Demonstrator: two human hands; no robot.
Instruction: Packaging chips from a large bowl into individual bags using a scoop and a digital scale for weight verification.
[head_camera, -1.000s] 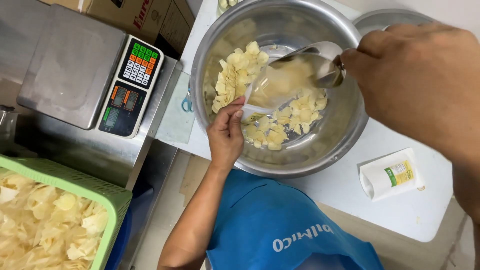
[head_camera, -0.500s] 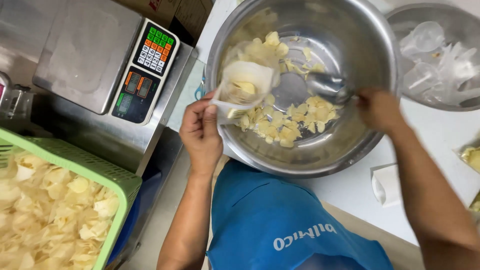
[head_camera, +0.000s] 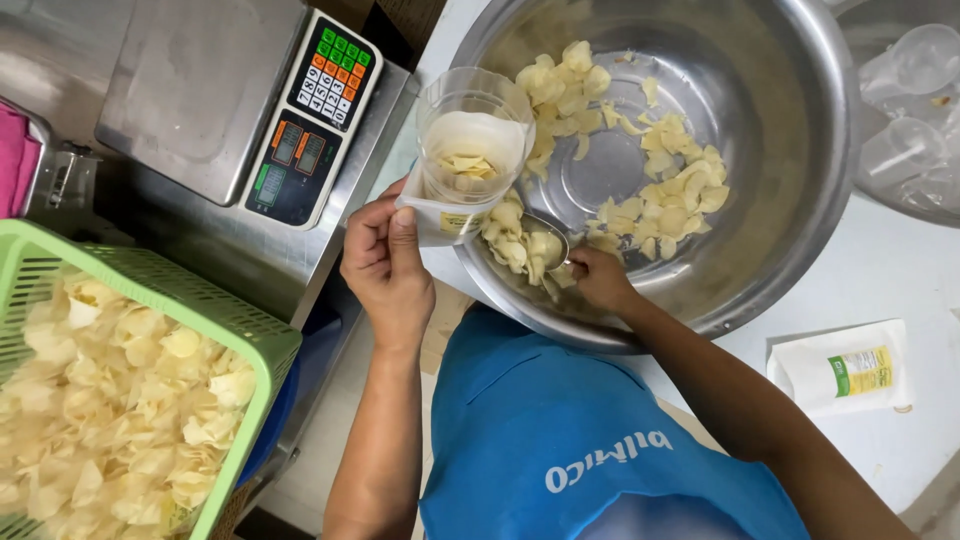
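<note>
One green basket (head_camera: 215, 330) heaped with pale chips sits at the left, beside one steel scale (head_camera: 200, 95). The left hand (head_camera: 385, 265) pinches one clear pouch (head_camera: 465, 160), mouth up, upright, at the rim of one steel bowl (head_camera: 790, 200). The right hand (head_camera: 600, 280) grips one scoop (head_camera: 535, 240) loaded with chips, handle toward the body. One white pouch (head_camera: 845, 365) with a green-yellow label lies flat on the worktop (head_camera: 900, 450).

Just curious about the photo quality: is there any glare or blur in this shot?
Head view: soft glare off the steel bowl; chips and scale are sharp; the left hand and the scoop in the right hand show little blur.
</note>
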